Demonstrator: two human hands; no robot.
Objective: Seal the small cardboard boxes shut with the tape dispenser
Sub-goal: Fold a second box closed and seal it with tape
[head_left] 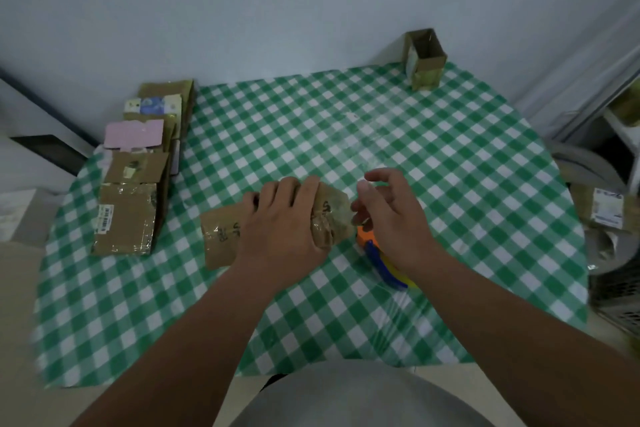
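A small brown cardboard box (221, 239) with black writing and shiny tape lies on its side in the middle of the green checked tablecloth (433, 156). My left hand (284, 218) grips it from above, fingers curled over its far edge. My right hand (388, 211) hovers at the box's right end, fingers spread and loosely bent, holding nothing. Under my right wrist lies the tape dispenser (377, 256), orange, blue and yellow, partly hidden.
A row of flattened cardboard boxes (128, 218) and coloured cartons (133, 135) lies along the table's left edge. One upright taped box (424, 61) stands at the far right corner by the wall. A dark basket (616, 291) and clutter sit beside the table on the right.
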